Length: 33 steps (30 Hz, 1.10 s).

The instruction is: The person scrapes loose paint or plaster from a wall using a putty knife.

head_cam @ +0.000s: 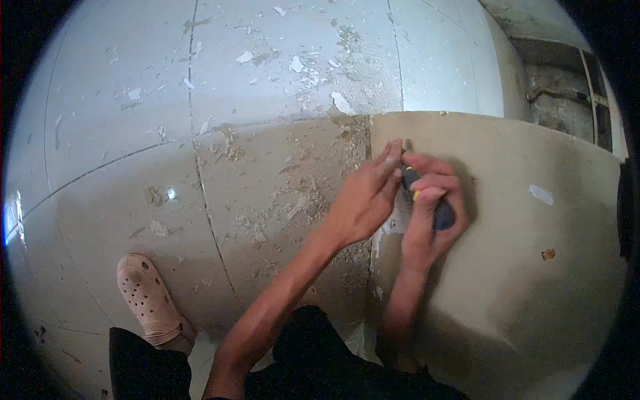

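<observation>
My right hand (435, 210) is closed around the dark grey and yellow handle of a hand tool (442, 214), low against the beige painted wall (500, 210). The tool's working end points up the picture and is mostly hidden by my fingers, so its kind cannot be told. My left hand (372, 195) lies just to the left, its fingers stretched towards the tool's front end; whether they grip it cannot be told. Below the hands, a pale bare patch (392, 225) shows at the foot of the wall.
Paint flakes and crumbs (300, 205) lie over the tiled floor (125, 175), thickest along the wall's foot. One foot in a pale pink clog (145, 295) stands at the lower left. A recess with a pipe (560, 95) shows at the upper right.
</observation>
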Each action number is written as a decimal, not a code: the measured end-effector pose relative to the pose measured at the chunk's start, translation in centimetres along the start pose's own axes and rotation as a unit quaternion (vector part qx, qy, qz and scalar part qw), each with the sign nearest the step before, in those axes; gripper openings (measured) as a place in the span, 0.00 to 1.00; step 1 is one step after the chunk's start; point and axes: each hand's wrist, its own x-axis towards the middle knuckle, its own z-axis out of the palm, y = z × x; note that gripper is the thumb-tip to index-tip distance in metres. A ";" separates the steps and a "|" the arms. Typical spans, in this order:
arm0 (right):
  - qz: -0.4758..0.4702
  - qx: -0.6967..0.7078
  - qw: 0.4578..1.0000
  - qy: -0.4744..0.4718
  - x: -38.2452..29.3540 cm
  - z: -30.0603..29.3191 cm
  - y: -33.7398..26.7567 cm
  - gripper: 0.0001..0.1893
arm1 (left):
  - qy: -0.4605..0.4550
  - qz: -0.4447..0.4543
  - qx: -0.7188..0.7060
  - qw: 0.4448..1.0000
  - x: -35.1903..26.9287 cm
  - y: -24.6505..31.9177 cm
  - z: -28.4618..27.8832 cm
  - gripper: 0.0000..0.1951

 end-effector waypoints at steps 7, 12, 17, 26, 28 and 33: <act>0.036 0.170 0.978 0.116 2.5 2.3 2.6 0.12 | 0.050 -0.009 -0.070 0.996 -1.1 1.2 2.0 0.29; 0.094 0.090 0.989 0.076 2.6 5.5 4.2 0.16 | 0.049 -0.053 -0.167 0.983 0.9 -3.1 1.7 0.32; -0.070 -0.001 0.995 0.066 2.2 3.6 4.4 0.11 | 0.025 -0.036 -0.198 0.979 -0.6 -0.1 1.6 0.34; 0.021 0.119 0.991 0.050 1.6 4.4 2.8 0.05 | 0.001 -0.004 -0.186 0.982 -0.5 -0.9 0.4 0.39; 0.049 -0.025 0.996 0.069 2.1 3.3 3.8 0.06 | 0.015 -0.033 -0.185 0.982 0.2 -1.8 1.0 0.37; 0.050 0.068 0.996 0.034 0.9 3.2 4.9 0.08 | -0.049 -0.091 -0.178 0.979 0.0 -1.4 -0.2 0.38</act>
